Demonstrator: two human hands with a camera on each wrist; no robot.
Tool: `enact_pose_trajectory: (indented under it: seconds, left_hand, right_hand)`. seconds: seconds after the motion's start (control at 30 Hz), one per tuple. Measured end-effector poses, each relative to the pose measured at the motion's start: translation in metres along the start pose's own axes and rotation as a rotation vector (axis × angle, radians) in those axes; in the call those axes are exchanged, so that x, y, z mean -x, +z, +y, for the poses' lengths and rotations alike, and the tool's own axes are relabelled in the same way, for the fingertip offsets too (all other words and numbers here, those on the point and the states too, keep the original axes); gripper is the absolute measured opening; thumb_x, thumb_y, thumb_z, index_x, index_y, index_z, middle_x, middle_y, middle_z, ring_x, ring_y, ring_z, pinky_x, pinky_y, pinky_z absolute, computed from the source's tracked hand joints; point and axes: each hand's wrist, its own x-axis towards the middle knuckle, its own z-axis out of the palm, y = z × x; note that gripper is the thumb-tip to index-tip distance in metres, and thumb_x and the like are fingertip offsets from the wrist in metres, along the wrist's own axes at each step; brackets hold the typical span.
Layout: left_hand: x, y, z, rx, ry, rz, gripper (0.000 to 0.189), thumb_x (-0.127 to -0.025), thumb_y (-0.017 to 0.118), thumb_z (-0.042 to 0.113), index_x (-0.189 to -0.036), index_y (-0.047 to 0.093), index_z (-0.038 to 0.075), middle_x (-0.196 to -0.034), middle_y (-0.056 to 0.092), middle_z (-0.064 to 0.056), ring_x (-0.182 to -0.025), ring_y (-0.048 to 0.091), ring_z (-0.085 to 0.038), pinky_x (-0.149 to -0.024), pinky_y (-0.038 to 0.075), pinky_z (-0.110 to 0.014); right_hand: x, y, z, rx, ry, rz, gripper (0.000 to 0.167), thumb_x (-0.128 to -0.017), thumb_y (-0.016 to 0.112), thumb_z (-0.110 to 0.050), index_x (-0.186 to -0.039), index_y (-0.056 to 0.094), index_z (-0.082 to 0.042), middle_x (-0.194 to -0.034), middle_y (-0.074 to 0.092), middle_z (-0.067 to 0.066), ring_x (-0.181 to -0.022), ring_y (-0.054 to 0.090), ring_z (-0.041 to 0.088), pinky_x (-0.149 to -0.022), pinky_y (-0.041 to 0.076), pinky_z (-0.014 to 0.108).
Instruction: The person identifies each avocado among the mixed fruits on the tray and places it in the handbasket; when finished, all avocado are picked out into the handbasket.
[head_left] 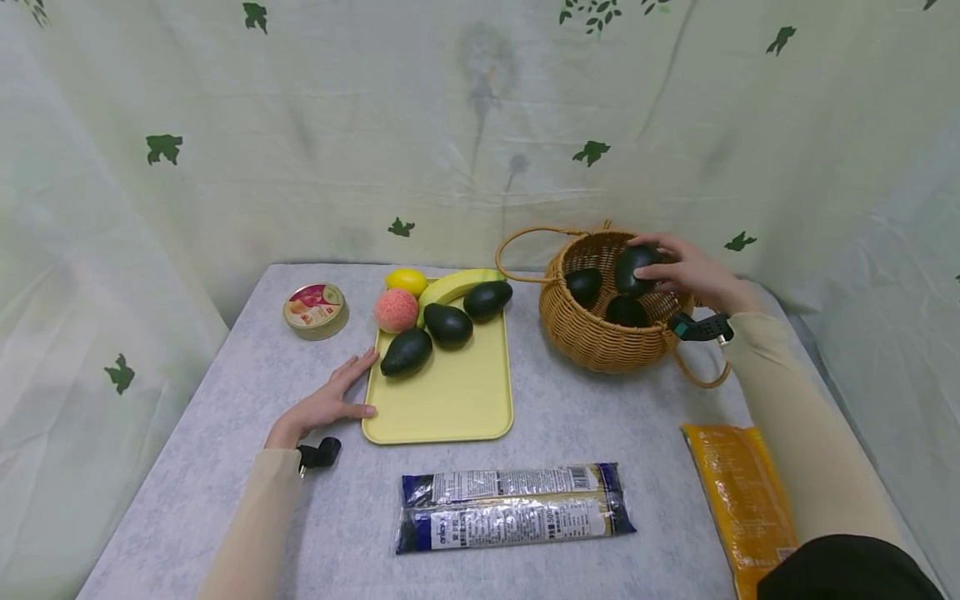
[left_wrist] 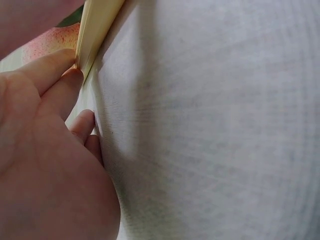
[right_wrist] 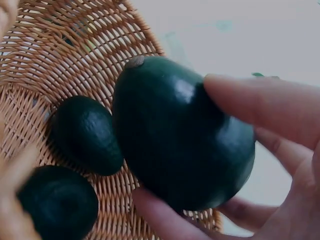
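Observation:
My right hand point(head_left: 678, 265) grips a dark green avocado point(right_wrist: 180, 135) over the mouth of a wicker basket point(head_left: 600, 346). Inside the basket lie two more avocados, one at the left point(head_left: 583, 286) and one lower down point(head_left: 627, 312). On the left, my left hand point(head_left: 322, 404) touches the left edge of a yellow tray point(head_left: 450, 412) with its fingers extended. Several avocados, among them a front one point(head_left: 407, 352), lie on the tray with a banana point(head_left: 459, 285), a pink peach point(head_left: 396, 311) and a lemon point(head_left: 406, 281).
A round tin point(head_left: 316, 310) stands left of the tray. In front lies a long blue-and-clear packet point(head_left: 517, 508). An orange packet point(head_left: 742, 500) is at the right, partly under my right arm. The basket's handles point(head_left: 517, 242) stick out at its sides. A curtain hangs behind the table.

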Motion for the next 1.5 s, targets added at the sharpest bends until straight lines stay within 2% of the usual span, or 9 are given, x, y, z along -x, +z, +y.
enact_pose_trajectory:
  seconds: [0.23, 0.43, 0.6, 0.77, 0.87, 1.07, 1.13, 1.27, 1.5]
  left_hand:
    - [0.001, 0.0, 0.0, -0.001, -0.018, 0.004, 0.094, -0.083, 0.074, 0.016, -0.155, 0.013, 0.012, -0.16, 0.001, -0.012, -0.141, -0.01, -0.041, -0.103, -0.001, -0.07]
    - [0.002, -0.001, 0.003, 0.002, -0.018, -0.001, 0.094, -0.083, 0.074, 0.017, -0.155, 0.013, 0.012, -0.16, 0.001, -0.013, -0.141, -0.01, -0.04, -0.103, 0.0, -0.07]
    - [0.001, -0.001, 0.003, 0.0, -0.019, -0.003, 0.094, -0.084, 0.074, 0.016, -0.155, 0.012, 0.011, -0.16, 0.001, -0.013, -0.141, -0.01, -0.041, -0.103, 0.0, -0.07]
    - [0.001, -0.001, 0.003, -0.002, -0.018, -0.004, 0.094, -0.084, 0.074, 0.017, -0.155, 0.013, 0.012, -0.16, 0.001, -0.011, -0.142, -0.01, -0.039, -0.103, 0.0, -0.069]
    - [0.002, -0.002, 0.003, 0.001, -0.01, -0.004, 0.093, -0.084, 0.074, 0.017, -0.155, 0.013, 0.012, -0.16, 0.001, -0.011, -0.142, -0.01, -0.039, -0.104, -0.001, -0.069]
    - [0.002, -0.002, 0.002, 0.005, -0.007, -0.004, 0.093, -0.084, 0.074, 0.016, -0.155, 0.014, 0.012, -0.16, 0.001, -0.011, -0.142, -0.01, -0.039, -0.104, 0.0, -0.069]
    - [0.002, -0.002, 0.002, 0.005, -0.009, -0.005, 0.093, -0.084, 0.074, 0.017, -0.155, 0.014, 0.012, -0.16, 0.001, -0.011, -0.142, -0.01, -0.039, -0.104, 0.0, -0.069]
    - [0.003, -0.002, 0.003, 0.006, -0.009, -0.005, 0.093, -0.084, 0.074, 0.017, -0.155, 0.014, 0.013, -0.16, 0.001, -0.01, -0.142, -0.011, -0.038, -0.103, -0.001, -0.069]
    - [0.002, -0.001, 0.002, 0.011, 0.004, -0.005, 0.092, -0.084, 0.073, 0.017, -0.154, 0.015, 0.012, -0.16, 0.001, -0.01, -0.142, -0.011, -0.039, -0.103, -0.001, -0.069]
  right_hand:
    - [-0.015, 0.011, -0.004, 0.074, 0.055, 0.009, 0.056, -0.097, 0.057, -0.017, -0.147, 0.032, -0.006, -0.145, 0.025, 0.028, -0.117, 0.045, 0.043, -0.088, 0.05, 0.049]
    - [-0.02, 0.016, -0.004, 0.133, 0.087, 0.01, 0.052, -0.1, 0.045, -0.008, -0.148, 0.026, -0.001, -0.146, 0.023, 0.031, -0.116, 0.045, 0.047, -0.085, 0.05, 0.049]
    - [-0.017, 0.017, -0.005, 0.126, 0.086, -0.001, 0.053, -0.102, 0.045, -0.013, -0.149, 0.025, -0.002, -0.146, 0.025, 0.033, -0.12, 0.042, 0.047, -0.091, 0.046, 0.05]
    - [-0.007, 0.02, -0.01, 0.021, 0.043, 0.013, 0.05, -0.103, 0.042, -0.013, -0.148, 0.025, -0.002, -0.146, 0.028, 0.03, -0.127, 0.038, 0.044, -0.1, 0.039, 0.051]
    - [0.0, 0.023, -0.014, -0.032, 0.008, 0.026, 0.049, -0.103, 0.042, -0.014, -0.148, 0.026, -0.002, -0.145, 0.031, 0.027, -0.128, 0.039, 0.04, -0.101, 0.039, 0.049]
    - [0.011, 0.037, -0.024, -0.155, -0.101, 0.053, 0.047, -0.102, 0.047, -0.019, -0.144, 0.033, -0.005, -0.144, 0.037, 0.018, -0.119, 0.05, 0.024, -0.099, 0.042, 0.043]
    - [0.012, 0.044, -0.028, -0.198, -0.135, 0.051, 0.046, -0.101, 0.049, -0.02, -0.143, 0.037, -0.006, -0.142, 0.04, 0.016, -0.117, 0.052, 0.024, -0.097, 0.044, 0.042]
    - [0.011, 0.061, -0.038, -0.256, -0.184, 0.001, 0.046, -0.1, 0.052, -0.02, -0.142, 0.038, -0.006, -0.14, 0.041, 0.018, -0.118, 0.051, 0.032, -0.097, 0.044, 0.042]
    - [0.005, 0.1, -0.053, -0.252, -0.254, -0.135, 0.048, -0.099, 0.054, -0.017, -0.143, 0.038, -0.006, -0.141, 0.039, 0.022, -0.119, 0.048, 0.037, -0.098, 0.041, 0.05]
